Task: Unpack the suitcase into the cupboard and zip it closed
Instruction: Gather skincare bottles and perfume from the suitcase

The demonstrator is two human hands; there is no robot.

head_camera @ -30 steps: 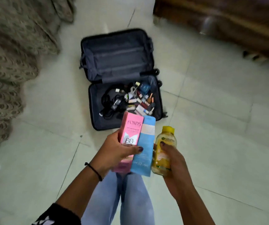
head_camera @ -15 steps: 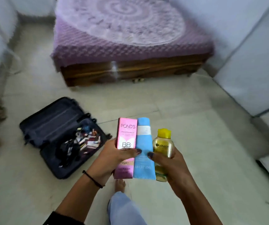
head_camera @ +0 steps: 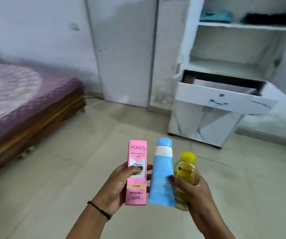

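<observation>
My left hand (head_camera: 116, 185) grips a pink Pond's box (head_camera: 137, 190) upright, thumb across its front. My right hand (head_camera: 192, 190) holds a blue tube (head_camera: 162, 188) and a small yellow Garnier bottle (head_camera: 185, 171) side by side, thumb pressed on the tube. All three sit low in the middle of the view. The white cupboard (head_camera: 190, 49) stands ahead at the upper right with its shelves exposed and a drawer (head_camera: 213, 95) pulled out. The suitcase is out of view.
A bed with a purple cover (head_camera: 18, 94) on a wooden frame fills the left. A white door panel (head_camera: 125, 54) stands between bed and cupboard. Folded teal (head_camera: 216, 16) and black (head_camera: 268, 18) clothes lie on the top shelf. Pale tiled floor (head_camera: 70, 169) stretches ahead.
The view has swung right from the suitcase past the bed to the cupboard. The blue tube has passed from my left hand's grip to my right hand beside the bottle.
</observation>
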